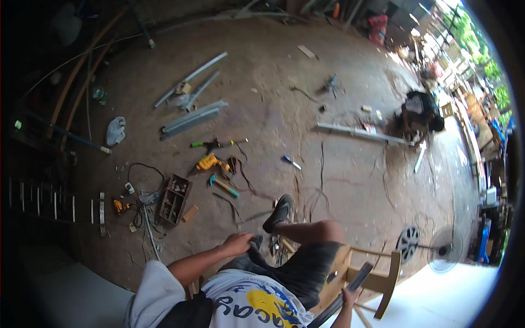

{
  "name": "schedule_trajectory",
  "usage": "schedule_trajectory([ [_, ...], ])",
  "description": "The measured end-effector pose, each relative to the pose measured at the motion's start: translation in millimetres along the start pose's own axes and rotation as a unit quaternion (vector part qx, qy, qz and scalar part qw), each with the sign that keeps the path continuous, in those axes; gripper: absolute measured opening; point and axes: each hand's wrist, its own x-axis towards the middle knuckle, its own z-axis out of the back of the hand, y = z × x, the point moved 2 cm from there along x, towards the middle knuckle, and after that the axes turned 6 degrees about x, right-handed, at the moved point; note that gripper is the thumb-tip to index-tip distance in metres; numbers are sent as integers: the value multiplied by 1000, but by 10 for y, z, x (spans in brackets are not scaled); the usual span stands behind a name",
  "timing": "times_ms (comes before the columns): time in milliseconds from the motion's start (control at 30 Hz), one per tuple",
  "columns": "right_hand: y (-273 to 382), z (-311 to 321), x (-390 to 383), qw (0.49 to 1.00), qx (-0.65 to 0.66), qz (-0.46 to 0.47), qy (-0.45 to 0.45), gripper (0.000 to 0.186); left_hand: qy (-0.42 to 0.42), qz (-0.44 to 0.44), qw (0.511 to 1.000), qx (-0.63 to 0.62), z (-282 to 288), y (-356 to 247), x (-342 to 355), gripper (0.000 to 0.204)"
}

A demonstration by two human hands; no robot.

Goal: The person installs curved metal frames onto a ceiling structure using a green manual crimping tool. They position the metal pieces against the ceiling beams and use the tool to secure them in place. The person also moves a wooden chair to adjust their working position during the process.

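Observation:
My right hand [350, 298], low in the head view, is closed around a long dark-grey metal channel [358, 277]. The channel slants past a wooden chair [389, 284] at my right side. Near my bent left knee, my left hand [238, 244] lies against dark cloth; its fingers are too small and partly hidden to read. On the floor ahead are a hammer [225, 186] with a teal and orange handle, a yellow power drill [209, 162] and a partitioned toolbox [175, 199] with small parts inside.
Metal channels [194, 119] lie at the far left. A co-worker [420, 112] crouches at the right by a long metal piece [363, 133]. Cables [321, 180] cross the floor. A standing fan [445, 250] is at the right, a ladder [54, 203] at the left.

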Motion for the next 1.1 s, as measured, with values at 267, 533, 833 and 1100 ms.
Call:
schedule_trajectory([
  [267, 631, -1018, 562, 991, 0, -61, 119, 71, -63, 360, 926, -91, 65, 1770, -119, 39],
  [533, 2905, -2678, 3077, 910, 57, -162, 377, 59, -152, 437, 842, -275, 345, 2079, 611, 39],
  [833, 6644, -4829, 3788, 916, -101, 86, 379, 49, -275, 436, 795, -319, 1137, 2528, 2038, 33],
  [1100, 7342, -6554, 4143, 844, -178, 331, 382, 69, -285, 416, 805, -313, 2168, 3247, 3493, 39],
])
